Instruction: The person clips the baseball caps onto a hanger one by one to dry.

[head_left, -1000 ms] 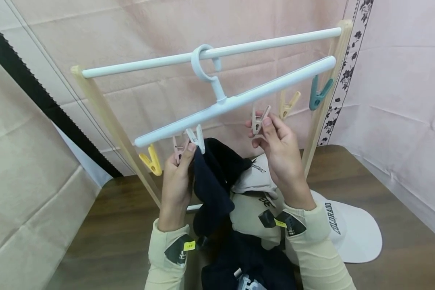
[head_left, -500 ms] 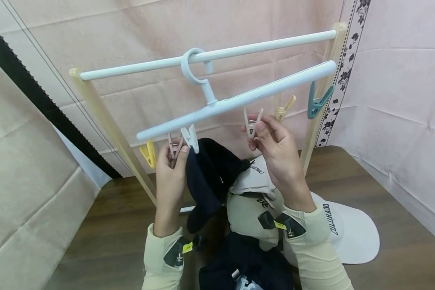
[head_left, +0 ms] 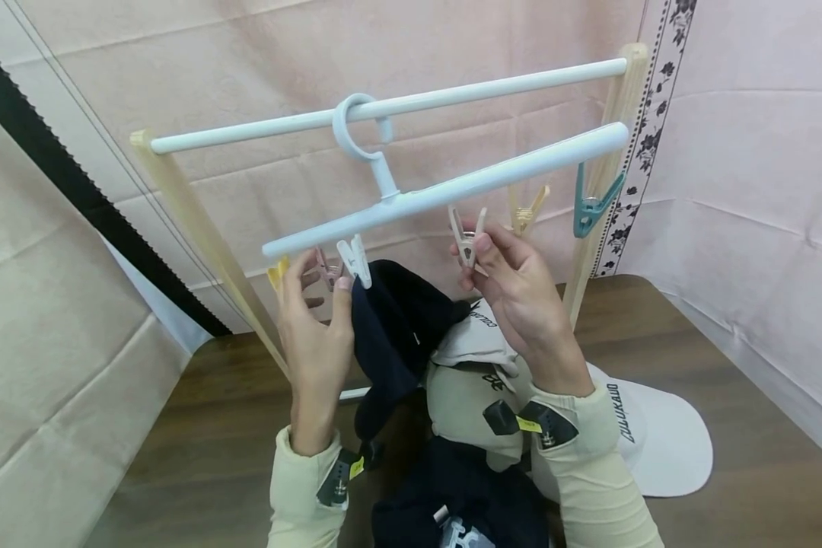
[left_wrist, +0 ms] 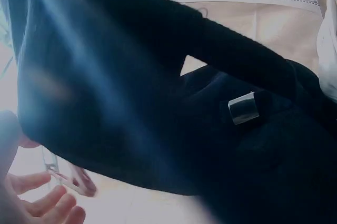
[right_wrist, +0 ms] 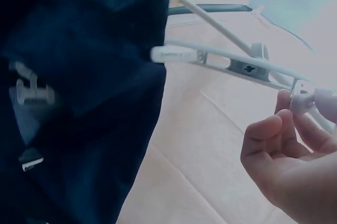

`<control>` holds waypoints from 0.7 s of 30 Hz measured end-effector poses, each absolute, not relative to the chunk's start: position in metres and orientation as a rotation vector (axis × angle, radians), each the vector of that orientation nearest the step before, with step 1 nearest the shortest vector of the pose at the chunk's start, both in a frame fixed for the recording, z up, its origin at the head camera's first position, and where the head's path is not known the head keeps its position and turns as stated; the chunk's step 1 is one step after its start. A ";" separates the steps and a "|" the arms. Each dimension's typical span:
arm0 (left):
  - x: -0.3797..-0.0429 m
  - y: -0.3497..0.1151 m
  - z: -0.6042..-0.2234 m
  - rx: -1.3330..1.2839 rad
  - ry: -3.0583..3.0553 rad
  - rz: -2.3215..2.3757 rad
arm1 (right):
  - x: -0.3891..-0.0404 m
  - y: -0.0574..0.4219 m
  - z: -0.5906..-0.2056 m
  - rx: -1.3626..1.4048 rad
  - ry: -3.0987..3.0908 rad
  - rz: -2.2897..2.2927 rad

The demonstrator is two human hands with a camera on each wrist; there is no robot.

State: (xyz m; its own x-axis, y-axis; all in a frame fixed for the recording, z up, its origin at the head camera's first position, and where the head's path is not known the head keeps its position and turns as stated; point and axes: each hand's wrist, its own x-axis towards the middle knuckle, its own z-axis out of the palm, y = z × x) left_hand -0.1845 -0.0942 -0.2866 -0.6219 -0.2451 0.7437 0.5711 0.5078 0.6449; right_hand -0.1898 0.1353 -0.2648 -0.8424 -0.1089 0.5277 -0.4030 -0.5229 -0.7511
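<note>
A navy cap (head_left: 393, 335) hangs by its edge from a white clothespin (head_left: 356, 261) under the light blue clip hanger (head_left: 452, 185). Beside that edge is my left hand (head_left: 315, 335), fingers spread and thumb tip near the cap. A pink clothespin (head_left: 329, 268) hangs just beyond its fingertips; the left wrist view shows the cap (left_wrist: 116, 87) close up and the fingers (left_wrist: 45, 203) loose. My right hand (head_left: 520, 304) pinches a pale grey clothespin (head_left: 467, 240) on the hanger between thumb and fingers. Nothing is clipped in that clothespin.
The hanger hooks over a white rod (head_left: 493, 93) between wooden posts (head_left: 199, 221). Teal (head_left: 589, 217) and yellow clothespins (head_left: 526, 216) hang at right, another yellow one (head_left: 277, 272) at left. White (head_left: 671, 449), beige (head_left: 462, 403) and navy caps (head_left: 466, 487) lie on the table (head_left: 205, 441).
My left hand has moved left off the pink clothespin and its fingers have spread. The hanger, with my right hand on its clothespin, has shifted slightly left and its tilt has eased.
</note>
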 end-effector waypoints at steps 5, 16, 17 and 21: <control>-0.182 -0.090 -0.285 -0.306 -1.806 -1.116 | -0.188 0.135 -0.265 0.918 -1.448 2.490; -0.174 -0.074 -0.278 -0.516 -1.565 -0.978 | -0.188 0.128 -0.263 1.219 -1.602 2.346; -0.172 -0.074 -0.277 -0.553 -1.563 -0.969 | -0.187 0.127 -0.262 1.220 -1.620 2.336; -0.166 -0.074 -0.278 -0.759 -1.625 -0.906 | -0.183 0.121 -0.262 1.201 -1.676 2.281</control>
State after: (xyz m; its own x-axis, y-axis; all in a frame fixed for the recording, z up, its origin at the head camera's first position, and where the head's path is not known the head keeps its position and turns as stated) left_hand -0.1661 -0.0736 -0.2785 -0.2214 0.0273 0.9748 0.8436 0.5069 0.1774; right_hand -0.1831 0.1215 -0.2618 -0.6929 -0.3760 0.6152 -0.4746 -0.4044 -0.7818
